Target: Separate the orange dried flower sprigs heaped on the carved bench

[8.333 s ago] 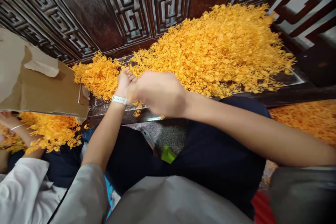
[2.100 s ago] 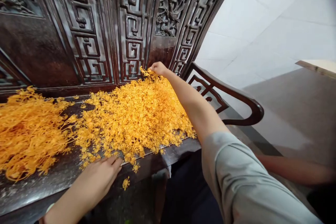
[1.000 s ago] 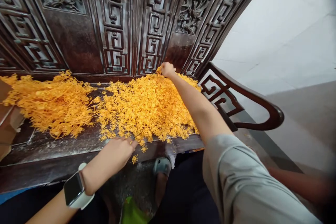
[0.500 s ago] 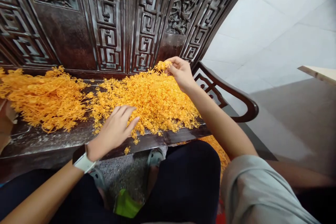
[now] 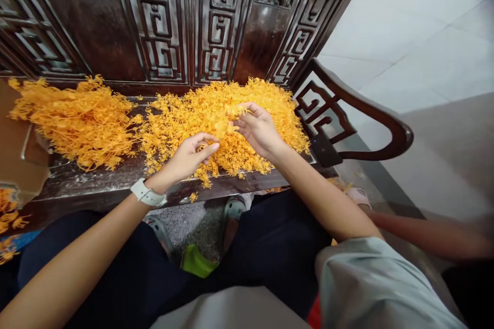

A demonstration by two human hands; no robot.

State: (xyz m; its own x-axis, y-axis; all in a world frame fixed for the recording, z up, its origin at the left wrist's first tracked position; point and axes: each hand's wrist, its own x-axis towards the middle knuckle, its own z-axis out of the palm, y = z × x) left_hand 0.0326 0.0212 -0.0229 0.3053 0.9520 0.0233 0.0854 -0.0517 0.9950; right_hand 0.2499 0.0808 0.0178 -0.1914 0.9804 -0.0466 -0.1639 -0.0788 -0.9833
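Observation:
A heap of small orange plastic flower pieces (image 5: 266, 108) lies on the seat of a dark carved wooden bench (image 5: 100, 190). My right hand (image 5: 258, 128) hovers over the heap, fingers curled round a small orange sprig (image 5: 226, 122). My left hand (image 5: 191, 154), with a white watch on the wrist, is just left of it, fingers bent and pinching toward the same sprig; what it grips is hard to make out. A second pile of longer orange stems (image 5: 73, 121) lies to the left.
The bench's carved backrest (image 5: 173, 25) rises behind the piles and its curved armrest (image 5: 347, 113) stands at the right. A cardboard box (image 5: 17, 154) sits at the left edge. Another person's arm (image 5: 424, 234) shows at lower right. White tiled floor lies beyond.
My right hand has drawn back from the far end of the heap with a sprig. My left hand has lifted off the front edge and come in to meet it.

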